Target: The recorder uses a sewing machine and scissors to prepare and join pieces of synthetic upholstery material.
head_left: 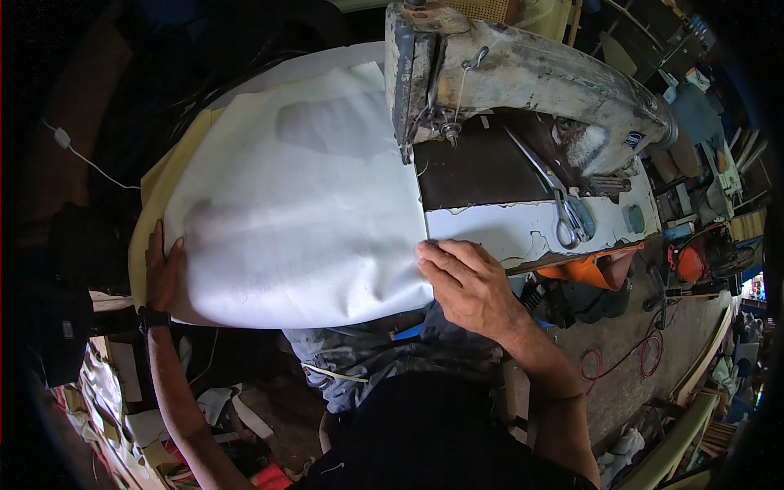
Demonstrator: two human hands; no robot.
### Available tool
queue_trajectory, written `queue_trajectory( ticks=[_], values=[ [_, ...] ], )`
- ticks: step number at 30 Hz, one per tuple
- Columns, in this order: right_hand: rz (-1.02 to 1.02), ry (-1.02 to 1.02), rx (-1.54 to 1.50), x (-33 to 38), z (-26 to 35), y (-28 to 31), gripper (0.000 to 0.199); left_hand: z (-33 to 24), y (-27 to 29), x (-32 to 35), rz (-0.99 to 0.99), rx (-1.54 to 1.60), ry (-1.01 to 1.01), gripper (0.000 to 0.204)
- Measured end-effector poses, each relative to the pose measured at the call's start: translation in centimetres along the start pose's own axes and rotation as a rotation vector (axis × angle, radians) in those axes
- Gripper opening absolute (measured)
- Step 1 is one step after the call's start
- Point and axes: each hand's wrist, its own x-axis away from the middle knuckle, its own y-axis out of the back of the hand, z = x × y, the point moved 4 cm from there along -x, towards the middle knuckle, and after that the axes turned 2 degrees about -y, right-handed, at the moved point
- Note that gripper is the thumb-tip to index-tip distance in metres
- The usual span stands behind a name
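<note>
Fabric (302, 204) pinned flat by both open palms: left hand (163, 273) at its far edge, right hand (464, 282) near the sewing machine (523, 73)

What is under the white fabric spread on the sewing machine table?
A yellow layer shows past the white fabric's left and upper edges. The table is visible only to its right; whatever else lies beneath is covered.

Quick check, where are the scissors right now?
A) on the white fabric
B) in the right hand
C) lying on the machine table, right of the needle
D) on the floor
C: the scissors lie untouched on the sewing machine table, under the machine arm, while the right hand presses flat at the edge of the white fabric and the left hand holds its far side.
</note>
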Motion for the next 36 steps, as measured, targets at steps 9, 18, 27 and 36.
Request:
queue_trajectory(
  ticks=[9,18,27,36],
  values=[
    [0.030,-0.050,-0.003,-1.8,-1.5,0.0,0.028,-1.2,-0.3,-0.9,0.021,0.035,0.019,0.083],
    [0.086,-0.086,-0.045,-4.1,-3.0,0.1,0.028,-1.1,-0.7,-2.8,0.007,0.042,0.055,0.088],
    [0.079,-0.074,-0.055,-5.9,-5.4,-1.1,0.022,-2.3,-1.0,-5.2,0.005,-0.003,0.059,0.095],
    [0.118,-0.126,-0.030,-6.8,-6.2,-1.6,0.026,-1.9,-1.6,-7.2,-0.071,-0.010,0.011,0.092]
  ],
)
